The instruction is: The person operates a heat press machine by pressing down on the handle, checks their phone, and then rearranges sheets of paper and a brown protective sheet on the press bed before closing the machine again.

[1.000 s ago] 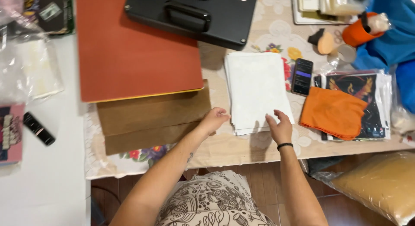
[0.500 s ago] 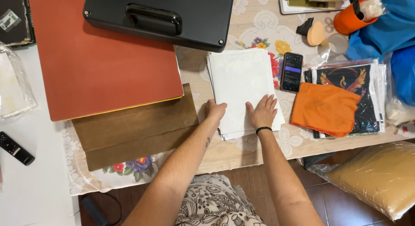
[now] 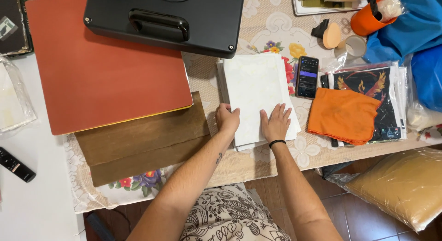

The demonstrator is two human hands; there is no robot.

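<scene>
Head view, only one cam. Your left hand (image 3: 227, 120) sits at the near-left edge of the stack of white sheets (image 3: 254, 91), fingers curled loosely over the edge, thumb side toward the brown sheets; can't tell if it pinches any sheet or just rests there. Your right hand (image 3: 275, 123) lies flat, palm down, fingers spread, on the stack's near-right part, holding nothing, w/ a black band at the wrist. The stack lies on the table (image 3: 267, 26), which is covered w/ a pale floral cloth, about mid-table, near the front edge, sheets slightly fanned at the near end.

Left of the stack: brown sheets (image 3: 142, 137), overlapped, w/ a red-orange mat (image 3: 108, 73) partly on top. Black case w/ handle (image 3: 163, 17) lies over the mat's far part, its corner just beyond the stack. Right of the stack: dark phone (image 3: 307, 77), screen lit, just beside it; then an orange cloth (image 3: 343, 115) on bagged dark prints (image 3: 386, 102). Farther back: orange cup (image 3: 366, 20), blue fabric (image 3: 414, 33). Black remote (image 3: 16, 164) at far left, on a white surface.
</scene>
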